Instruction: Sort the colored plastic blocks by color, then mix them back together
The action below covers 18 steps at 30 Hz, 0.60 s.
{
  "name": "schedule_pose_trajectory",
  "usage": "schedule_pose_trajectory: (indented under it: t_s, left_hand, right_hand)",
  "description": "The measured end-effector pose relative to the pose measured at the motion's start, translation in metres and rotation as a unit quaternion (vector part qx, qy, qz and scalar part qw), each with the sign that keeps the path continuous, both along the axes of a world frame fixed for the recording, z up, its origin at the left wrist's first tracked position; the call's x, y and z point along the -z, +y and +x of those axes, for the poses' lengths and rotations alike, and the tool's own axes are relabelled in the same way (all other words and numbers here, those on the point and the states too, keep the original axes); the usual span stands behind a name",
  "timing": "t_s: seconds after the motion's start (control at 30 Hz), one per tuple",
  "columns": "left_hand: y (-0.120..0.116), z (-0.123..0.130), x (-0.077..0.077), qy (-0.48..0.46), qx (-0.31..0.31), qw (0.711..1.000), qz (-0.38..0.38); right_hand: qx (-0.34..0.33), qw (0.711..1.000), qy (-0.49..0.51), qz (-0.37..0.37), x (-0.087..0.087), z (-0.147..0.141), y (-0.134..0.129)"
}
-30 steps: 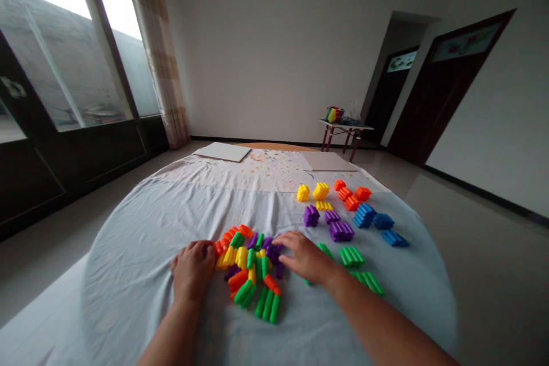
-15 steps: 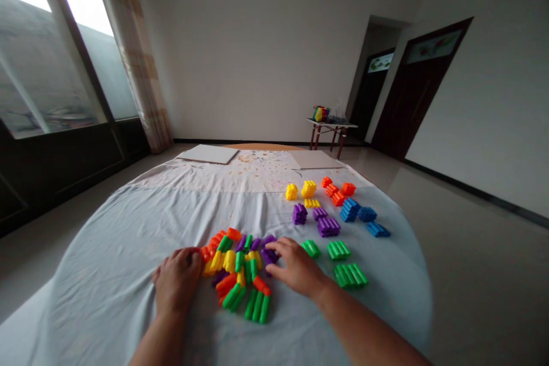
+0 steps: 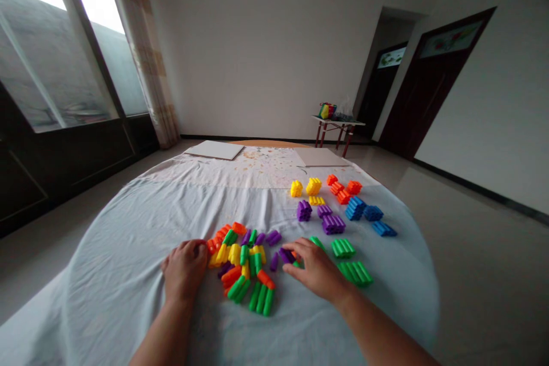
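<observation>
A loose heap of tube-shaped plastic toy blocks (image 3: 244,254) in orange, yellow, green and purple lies on the cloth before me. My left hand (image 3: 186,269) rests at its left edge, fingers laid on the cloth, thumb side against the orange blocks (image 3: 217,242). To the right of the heap, my right hand (image 3: 315,269) curls its thumb and fingers around a few blocks. A purple block (image 3: 286,255) shows at their tips, with bits of orange and green behind it. Another purple block (image 3: 274,262) lies loose between hand and heap.
Sorted groups stand to the right: yellow blocks (image 3: 314,186), orange blocks (image 3: 343,195), purple blocks (image 3: 333,224), blue blocks (image 3: 355,208) and green blocks (image 3: 355,273). Two flat boards, one white (image 3: 217,150) and one beige (image 3: 321,156), lie at the table's far end.
My right hand has moved right, away from the heap, taking a few blocks along and leaving a gap with a loose purple block. My left hand keeps its place; the view shifted slightly.
</observation>
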State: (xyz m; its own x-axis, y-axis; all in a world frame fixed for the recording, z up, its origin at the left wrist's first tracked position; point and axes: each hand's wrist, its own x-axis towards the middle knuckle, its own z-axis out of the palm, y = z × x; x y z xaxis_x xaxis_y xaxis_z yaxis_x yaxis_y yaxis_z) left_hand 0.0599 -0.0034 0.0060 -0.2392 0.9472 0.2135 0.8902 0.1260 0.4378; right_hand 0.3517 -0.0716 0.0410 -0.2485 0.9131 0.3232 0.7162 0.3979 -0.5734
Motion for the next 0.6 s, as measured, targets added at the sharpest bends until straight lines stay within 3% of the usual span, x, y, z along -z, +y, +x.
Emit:
schedule_pose_trajectory:
  t_s: [0.37,0.6]
  left_hand:
    - [-0.003,0.002,-0.002,0.003,0.000,1.000,0.013]
    - [-0.005,0.004,-0.004,-0.002,-0.010,1.000,0.013]
  right_hand:
    - [-0.028,0.999,-0.033,-0.005,0.014,-0.013,-0.008]
    - [-0.059,0.997,-0.044,-0.028,0.014,-0.018,-0.015]
